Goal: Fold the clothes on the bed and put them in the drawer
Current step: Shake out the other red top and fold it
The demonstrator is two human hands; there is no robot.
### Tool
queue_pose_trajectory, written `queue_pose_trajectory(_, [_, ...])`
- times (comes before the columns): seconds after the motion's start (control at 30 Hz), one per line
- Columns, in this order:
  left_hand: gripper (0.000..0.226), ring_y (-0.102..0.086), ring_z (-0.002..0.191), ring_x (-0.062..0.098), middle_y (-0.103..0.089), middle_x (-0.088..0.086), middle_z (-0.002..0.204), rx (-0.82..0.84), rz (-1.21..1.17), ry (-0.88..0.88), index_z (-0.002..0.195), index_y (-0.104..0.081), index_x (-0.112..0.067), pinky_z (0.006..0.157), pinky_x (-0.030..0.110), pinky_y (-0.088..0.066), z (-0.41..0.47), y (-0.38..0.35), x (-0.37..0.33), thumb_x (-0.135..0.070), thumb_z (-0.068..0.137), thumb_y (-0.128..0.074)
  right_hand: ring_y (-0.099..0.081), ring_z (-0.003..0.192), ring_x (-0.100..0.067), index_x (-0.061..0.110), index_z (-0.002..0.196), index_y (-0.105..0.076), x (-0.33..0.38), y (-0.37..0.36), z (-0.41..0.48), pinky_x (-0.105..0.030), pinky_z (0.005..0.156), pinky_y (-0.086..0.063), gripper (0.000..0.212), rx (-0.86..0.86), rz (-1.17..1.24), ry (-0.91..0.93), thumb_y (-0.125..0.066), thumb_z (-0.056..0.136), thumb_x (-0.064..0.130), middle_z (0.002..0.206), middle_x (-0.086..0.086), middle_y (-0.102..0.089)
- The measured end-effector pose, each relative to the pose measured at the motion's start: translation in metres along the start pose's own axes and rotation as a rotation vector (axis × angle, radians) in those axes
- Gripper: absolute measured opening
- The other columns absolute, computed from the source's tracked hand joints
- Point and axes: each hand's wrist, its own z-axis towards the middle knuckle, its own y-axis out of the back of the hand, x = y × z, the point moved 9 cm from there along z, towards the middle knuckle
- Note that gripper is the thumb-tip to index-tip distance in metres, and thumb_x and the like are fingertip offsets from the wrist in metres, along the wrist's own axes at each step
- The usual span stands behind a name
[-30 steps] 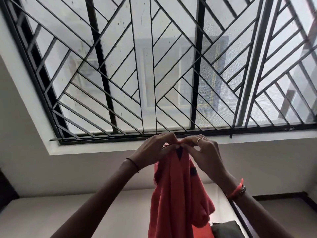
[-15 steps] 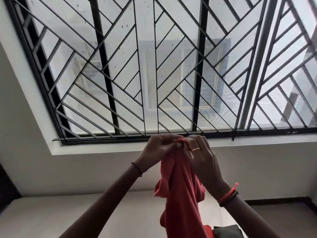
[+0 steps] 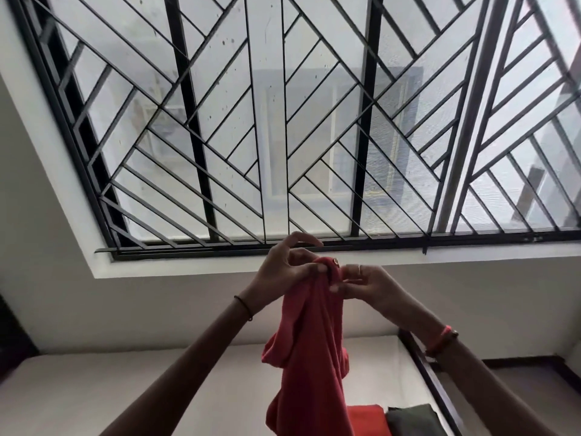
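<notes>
While the red garment (image 3: 309,357) hangs bunched above the bed (image 3: 125,391), the left hand (image 3: 284,272) pinches its top edge, index finger lifted free. The right hand (image 3: 372,287) pinches the same edge just beside it. Step, by judgement: finding corners before folding. Next, the hands likely need to part and spread the cloth. Drawer not in view.

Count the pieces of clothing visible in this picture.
3: a coral garment held up by left hand and right hand; an orange-red piece on the bed below; a dark olive piece beside it. Others may be hidden.
</notes>
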Motion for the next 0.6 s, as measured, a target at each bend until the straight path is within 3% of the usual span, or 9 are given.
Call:
queue_pose_trajectory(0.13, [0.034,-0.062,0.087,0.002,-0.060,0.004,0.092,-0.065,0.036,-0.091,0.110,-0.054,-0.010,0.082,0.018,-0.049,-0.004,0.001,-0.004,0.003,0.081,-0.067,-0.061,0.065,0.000,0.012,0.079,-0.068,0.011,0.009,0.001,-0.016,0.063,-0.050,0.029,-0.211,0.031,0.112,-0.064,0.076,-0.016,0.066,0.008,-0.068])
queue_pose_trajectory(0.23, [0.015,-0.059,0.087,0.002,-0.059,0.001,0.093,-0.269,-0.032,-0.059,0.100,-0.056,-0.015,0.083,0.020,-0.046,-0.016,0.026,0.012,-0.026,0.091,-0.060,-0.064,0.064,-0.003,0.020,0.070,-0.074,0.019,0.018,-0.001,-0.019,0.063,-0.054,0.041,-0.290,0.116,0.166,-0.060,0.078,-0.017,0.066,0.006,-0.069])
queue_pose_trajectory(0.27, [0.023,-0.059,0.086,0.003,-0.060,0.000,0.091,-0.273,-0.023,-0.032,0.096,-0.057,-0.015,0.083,0.022,-0.046,-0.023,0.029,0.022,-0.038,0.092,-0.055,-0.064,0.064,-0.003,0.024,0.069,-0.075,0.022,0.020,-0.002,-0.021,0.063,-0.055,0.045,-0.295,0.134,0.183,-0.058,0.079,-0.017,0.066,0.006,-0.070])
queue_pose_trajectory(0.37, [0.045,-0.055,0.071,0.002,-0.060,-0.010,0.075,-0.117,-0.006,0.121,0.079,-0.063,-0.026,0.074,0.019,-0.047,-0.047,0.019,0.066,-0.068,0.082,-0.046,-0.066,0.064,-0.005,0.027,0.070,-0.076,0.025,0.027,-0.002,-0.022,0.065,-0.057,0.047,-0.324,0.159,0.200,-0.056,0.080,-0.015,0.066,0.005,-0.071])
queue_pose_trajectory(0.43, [0.059,-0.047,0.066,0.003,-0.053,-0.013,0.067,0.036,0.084,0.199,0.067,-0.058,-0.028,0.076,0.022,-0.043,-0.062,0.006,0.095,-0.084,0.072,-0.041,-0.066,0.064,-0.005,0.026,0.071,-0.076,0.028,0.033,-0.003,-0.021,0.064,-0.056,0.044,-0.354,0.175,0.210,-0.057,0.081,-0.012,0.067,0.005,-0.071])
queue_pose_trajectory(0.53, [0.063,-0.055,0.075,0.004,-0.062,-0.012,0.076,0.239,0.185,0.314,0.080,-0.062,-0.021,0.079,0.025,-0.047,-0.078,-0.003,0.129,-0.081,0.072,-0.048,-0.065,0.067,-0.006,0.025,0.075,-0.076,0.033,0.041,-0.007,-0.020,0.064,-0.054,0.023,-0.354,0.193,0.242,-0.066,0.075,0.004,0.071,0.005,-0.071])
queue_pose_trajectory(0.6, [0.047,-0.053,0.077,0.001,-0.061,-0.015,0.081,0.323,0.288,0.322,0.090,-0.066,-0.028,0.075,0.024,-0.046,-0.079,0.006,0.133,-0.072,0.076,-0.056,-0.064,0.067,-0.006,0.025,0.075,-0.076,0.034,0.048,-0.012,-0.020,0.065,-0.055,0.016,-0.350,0.154,0.242,-0.070,0.069,0.012,0.070,0.003,-0.071])
